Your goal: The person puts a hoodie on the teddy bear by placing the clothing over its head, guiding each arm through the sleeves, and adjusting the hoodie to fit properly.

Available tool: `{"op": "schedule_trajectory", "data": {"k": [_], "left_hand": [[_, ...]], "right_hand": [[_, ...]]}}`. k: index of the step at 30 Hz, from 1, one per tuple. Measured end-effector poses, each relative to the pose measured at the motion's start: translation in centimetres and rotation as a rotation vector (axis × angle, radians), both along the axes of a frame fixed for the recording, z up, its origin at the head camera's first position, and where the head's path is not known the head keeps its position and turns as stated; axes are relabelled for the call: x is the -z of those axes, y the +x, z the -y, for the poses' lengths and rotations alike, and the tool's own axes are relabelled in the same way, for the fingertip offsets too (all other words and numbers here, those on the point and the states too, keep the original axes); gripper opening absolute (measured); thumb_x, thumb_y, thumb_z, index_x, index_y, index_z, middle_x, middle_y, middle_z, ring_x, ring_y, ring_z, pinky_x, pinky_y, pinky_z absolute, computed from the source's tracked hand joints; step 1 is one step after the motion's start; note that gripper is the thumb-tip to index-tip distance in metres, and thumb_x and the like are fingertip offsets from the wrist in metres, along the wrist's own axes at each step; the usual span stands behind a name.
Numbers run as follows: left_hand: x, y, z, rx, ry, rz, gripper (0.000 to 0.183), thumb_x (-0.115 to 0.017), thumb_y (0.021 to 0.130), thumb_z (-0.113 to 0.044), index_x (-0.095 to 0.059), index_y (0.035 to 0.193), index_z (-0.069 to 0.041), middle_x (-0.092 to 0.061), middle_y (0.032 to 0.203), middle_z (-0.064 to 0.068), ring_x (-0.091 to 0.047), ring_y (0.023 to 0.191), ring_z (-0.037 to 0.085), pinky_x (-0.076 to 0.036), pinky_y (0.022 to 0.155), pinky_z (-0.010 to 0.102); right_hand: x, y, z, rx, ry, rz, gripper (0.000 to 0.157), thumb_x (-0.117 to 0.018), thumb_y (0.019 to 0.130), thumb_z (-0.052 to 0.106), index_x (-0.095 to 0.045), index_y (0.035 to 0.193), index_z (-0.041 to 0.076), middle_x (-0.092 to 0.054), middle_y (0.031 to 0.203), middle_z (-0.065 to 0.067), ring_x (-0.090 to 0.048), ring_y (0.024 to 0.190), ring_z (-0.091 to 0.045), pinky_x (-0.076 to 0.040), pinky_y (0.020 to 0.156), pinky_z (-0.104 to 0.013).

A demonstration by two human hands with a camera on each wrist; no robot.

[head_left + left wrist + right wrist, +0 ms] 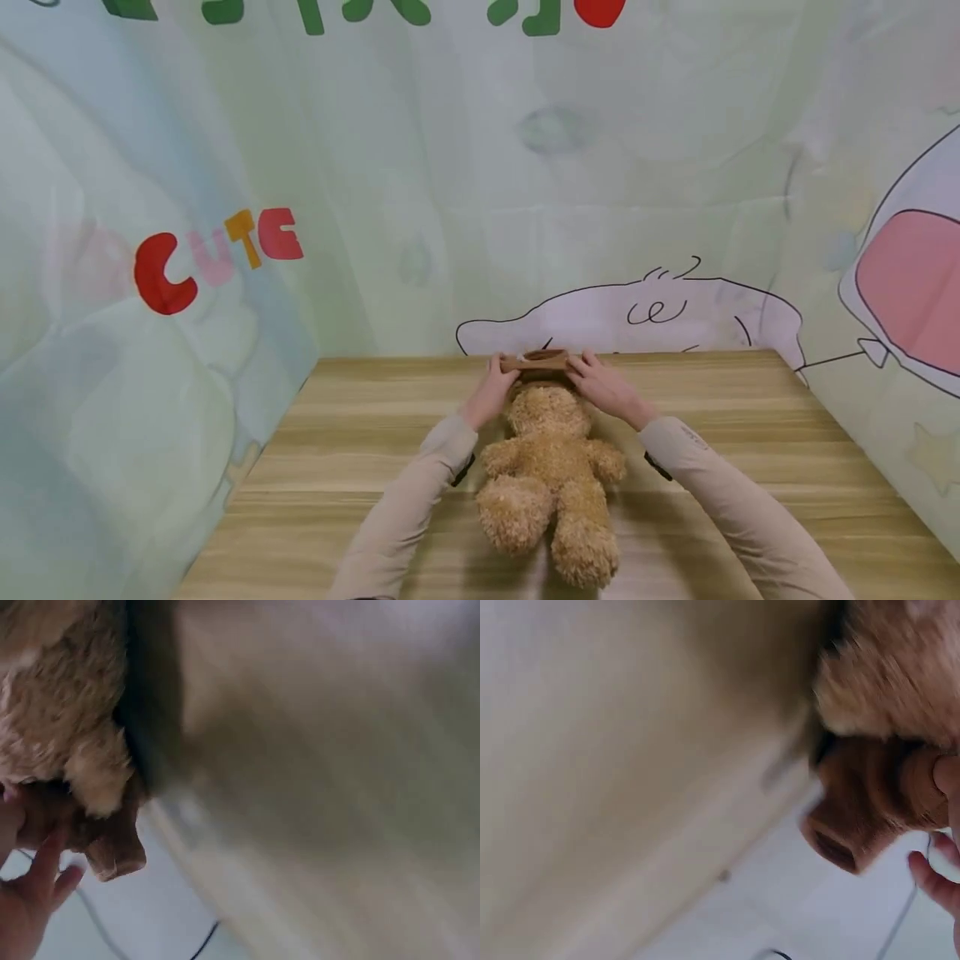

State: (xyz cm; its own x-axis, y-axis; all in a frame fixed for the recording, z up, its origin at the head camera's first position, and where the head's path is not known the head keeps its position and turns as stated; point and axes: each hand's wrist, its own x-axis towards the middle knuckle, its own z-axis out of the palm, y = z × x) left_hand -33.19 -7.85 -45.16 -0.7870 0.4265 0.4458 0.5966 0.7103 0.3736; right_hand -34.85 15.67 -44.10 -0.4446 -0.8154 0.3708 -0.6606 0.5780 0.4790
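Note:
A tan plush teddy bear (553, 460) lies on its back on the wooden table, feet toward me. At the top of its head is a small brown cloth garment (545, 362), with sleeve-like ends. My left hand (495, 390) grips the garment's left side, and my right hand (606, 388) holds its right side. In the left wrist view, one tubular end of the garment (116, 847) hangs below the bear's ear. An open sleeve-like end of the brown garment (847, 817) shows in the right wrist view. Parts of both hands fall outside the wrist views.
The wood-grain table (360, 433) ends just beyond the bear's head. Behind it hangs a pale green printed backdrop (420, 208) with a cartoon outline and colored letters. Dark bands (658, 467) show under both wrists.

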Motion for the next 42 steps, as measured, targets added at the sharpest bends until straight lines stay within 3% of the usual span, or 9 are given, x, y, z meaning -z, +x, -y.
{"op": "schedule_trajectory", "data": {"k": [5,12,17,22,27,30,35,38,42], "left_hand": [[1.7,-0.5,0.5,0.089,-0.025,0.059,0.029,-0.041,0.095,-0.02,-0.059,0.079,-0.003,-0.055,0.069,0.011,-0.05,0.064,0.021,-0.041,0.064,0.032],[13.1,-10.0,1.3,0.117,0.184,0.232,0.041,-0.036,0.093,-0.042,-0.065,0.098,-0.013,-0.052,0.064,0.0,-0.038,0.046,0.01,-0.033,0.049,0.026],[13.9,-10.7,1.0,0.082,0.339,0.213,0.037,-0.049,0.088,-0.041,-0.063,0.109,-0.014,-0.058,0.08,-0.001,-0.047,0.06,0.009,-0.036,0.053,0.023],[14.1,-12.2,1.0,0.084,0.412,0.175,0.04,-0.058,0.085,-0.031,-0.057,0.12,-0.011,-0.056,0.083,0.002,-0.049,0.072,0.014,-0.04,0.063,0.024],[15.4,-12.3,2.2,0.17,0.455,0.082,0.035,-0.059,0.085,-0.016,-0.058,0.119,-0.013,-0.058,0.093,0.002,-0.051,0.076,0.011,-0.041,0.061,0.02],[13.3,-8.8,2.8,0.209,0.404,0.001,0.04,-0.051,0.085,-0.002,-0.055,0.122,-0.016,-0.06,0.108,0.002,-0.055,0.091,0.009,-0.046,0.066,0.019],[6.7,-0.8,2.4,0.18,0.236,0.042,0.038,-0.054,0.075,0.014,-0.062,0.109,0.0,-0.061,0.108,0.016,-0.057,0.101,0.029,-0.049,0.08,0.037],[5.5,0.7,2.2,0.17,0.111,0.061,0.031,-0.055,0.073,0.017,-0.065,0.098,0.002,-0.063,0.102,0.018,-0.058,0.097,0.032,-0.048,0.08,0.04],[6.8,-0.5,2.7,0.252,-0.027,-0.024,0.036,-0.051,0.072,0.015,-0.065,0.096,-0.007,-0.065,0.093,0.008,-0.06,0.087,0.022,-0.049,0.076,0.032]], "right_hand": [[2.2,0.1,-0.1,0.041,-0.266,0.318,0.013,-0.059,0.084,0.009,-0.065,0.094,0.005,-0.055,0.098,-0.013,-0.054,0.067,-0.018,-0.044,0.055,-0.029],[2.8,0.3,-0.1,0.131,-0.592,0.906,0.038,-0.045,0.093,0.014,-0.045,0.128,-0.002,-0.053,0.114,-0.026,-0.035,0.046,-0.001,-0.036,0.048,-0.022],[3.7,-0.4,-0.1,0.141,-0.81,1.178,0.05,-0.04,0.094,0.011,-0.022,0.14,0.002,-0.018,0.144,-0.027,-0.059,0.067,-0.019,-0.048,0.061,-0.036],[8.3,-4.6,-1.5,-0.015,-0.949,1.179,0.059,-0.045,0.088,0.0,-0.024,0.141,0.015,-0.017,0.149,-0.01,-0.036,0.127,-0.027,-0.048,0.064,-0.03],[6.7,-3.2,-0.8,0.08,-0.966,1.194,0.064,-0.042,0.076,-0.015,-0.035,0.137,0.007,-0.032,0.141,-0.02,-0.054,0.063,-0.011,-0.037,0.043,-0.026],[2.0,1.2,0.8,0.142,-0.838,1.069,0.051,-0.043,0.077,-0.016,-0.043,0.127,-0.007,-0.043,0.126,-0.033,-0.037,0.045,-0.008,-0.033,0.041,-0.024],[3.5,2.1,0.3,-0.022,-0.529,0.609,0.034,-0.053,0.074,-0.014,-0.064,0.103,-0.002,-0.066,0.092,-0.018,-0.054,0.059,-0.013,-0.043,0.058,-0.028],[5.5,1.7,-0.1,-0.074,-0.437,0.415,0.026,-0.058,0.072,-0.01,-0.069,0.089,0.006,-0.065,0.079,-0.006,-0.058,0.067,-0.016,-0.047,0.069,-0.035],[6.1,2.1,-0.1,-0.123,-0.445,0.425,0.026,-0.059,0.071,-0.012,-0.069,0.086,0.006,-0.061,0.092,-0.01,-0.059,0.084,-0.022,-0.05,0.073,-0.036]]}}
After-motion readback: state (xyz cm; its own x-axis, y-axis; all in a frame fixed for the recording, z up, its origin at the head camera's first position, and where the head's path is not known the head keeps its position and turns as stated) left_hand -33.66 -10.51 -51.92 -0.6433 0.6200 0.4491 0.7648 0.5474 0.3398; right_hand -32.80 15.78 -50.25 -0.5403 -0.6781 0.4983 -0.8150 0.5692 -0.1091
